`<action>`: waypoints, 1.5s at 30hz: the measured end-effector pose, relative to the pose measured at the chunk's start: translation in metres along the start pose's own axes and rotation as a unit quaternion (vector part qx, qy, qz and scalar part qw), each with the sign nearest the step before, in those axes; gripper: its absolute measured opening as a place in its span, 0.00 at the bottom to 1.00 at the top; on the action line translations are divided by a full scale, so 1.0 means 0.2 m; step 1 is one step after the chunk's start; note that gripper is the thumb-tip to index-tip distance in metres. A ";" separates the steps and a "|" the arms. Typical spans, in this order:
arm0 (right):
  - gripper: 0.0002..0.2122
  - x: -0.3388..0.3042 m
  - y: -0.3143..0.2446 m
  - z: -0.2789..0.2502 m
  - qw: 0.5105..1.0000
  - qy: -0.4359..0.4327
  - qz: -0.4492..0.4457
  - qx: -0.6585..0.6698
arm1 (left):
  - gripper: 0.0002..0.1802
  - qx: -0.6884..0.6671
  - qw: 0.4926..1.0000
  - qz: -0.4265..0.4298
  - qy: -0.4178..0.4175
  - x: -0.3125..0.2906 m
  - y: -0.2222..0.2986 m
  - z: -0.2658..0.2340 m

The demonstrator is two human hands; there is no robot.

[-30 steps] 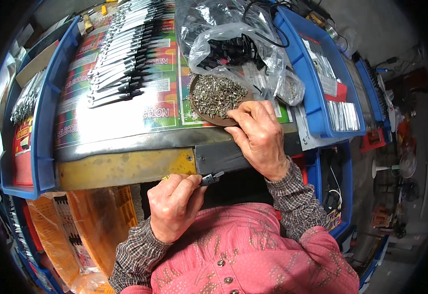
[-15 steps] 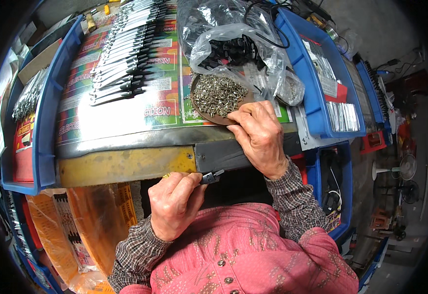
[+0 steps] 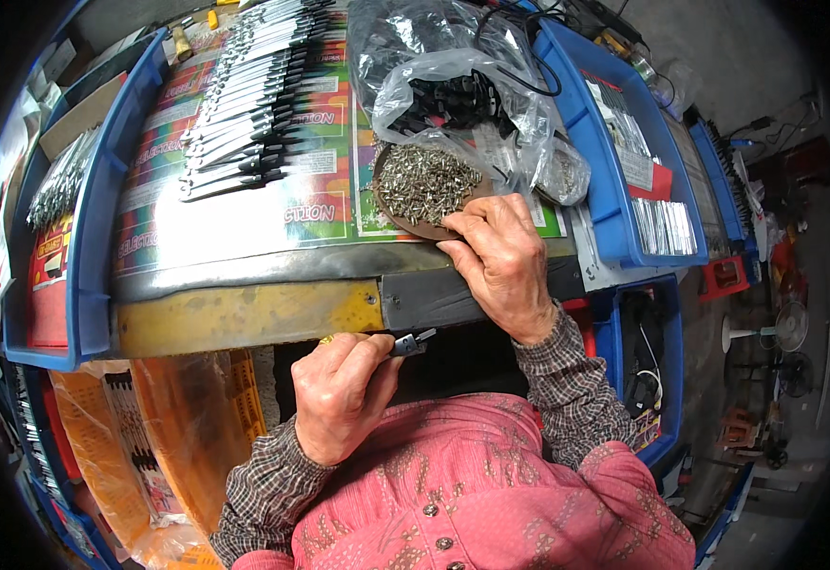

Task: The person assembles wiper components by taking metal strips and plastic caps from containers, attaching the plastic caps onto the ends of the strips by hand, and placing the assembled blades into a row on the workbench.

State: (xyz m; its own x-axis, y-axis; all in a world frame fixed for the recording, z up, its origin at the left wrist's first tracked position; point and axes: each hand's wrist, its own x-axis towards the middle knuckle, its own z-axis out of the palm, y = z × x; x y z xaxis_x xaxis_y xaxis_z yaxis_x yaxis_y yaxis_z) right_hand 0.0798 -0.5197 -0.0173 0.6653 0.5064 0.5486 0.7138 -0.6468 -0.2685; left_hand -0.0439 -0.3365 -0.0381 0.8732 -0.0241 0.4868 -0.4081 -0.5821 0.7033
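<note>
My left hand [image 3: 343, 385] is closed in front of the table's edge, pinching a small dark grey piece with a thin prong [image 3: 409, 344]. The rest of that piece is hidden in the fingers. Up on the table, my right hand [image 3: 505, 256] pinches at the near right rim of a round brown dish [image 3: 405, 226]. A heap of small metal tubes [image 3: 424, 185] fills this dish. Whatever sits between the right fingertips is too small to make out. Just behind the dish, a clear plastic bag [image 3: 391, 81] lies open with black plastic parts [image 3: 457, 100] inside.
A long row of silver-and-black pens [image 3: 244, 114] lies at the back left. Blue trays stand on both sides, the left one [image 3: 92, 294] and the right one [image 3: 586, 161] holding thin silver parts. An orange crate [image 3: 191, 408] is below the table's yellow edge [image 3: 244, 316].
The small grey piece has turned a little in my left fingers. My right hand stays at the dish, almost unmoved.
</note>
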 end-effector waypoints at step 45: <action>0.06 -0.26 -0.26 -0.10 0.931 -0.066 0.102 0.345 | 0.12 0.034 0.998 0.018 -0.044 -0.01 0.11 0.03</action>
State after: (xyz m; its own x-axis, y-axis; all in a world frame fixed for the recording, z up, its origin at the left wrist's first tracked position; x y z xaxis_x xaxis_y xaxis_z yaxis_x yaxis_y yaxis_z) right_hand 0.0025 -0.5244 -0.0158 0.7906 0.5080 0.3418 0.5107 -0.2394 -0.8257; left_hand -0.0539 -0.3532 -0.0270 0.8792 -0.1153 0.4623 -0.4238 -0.6326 0.6482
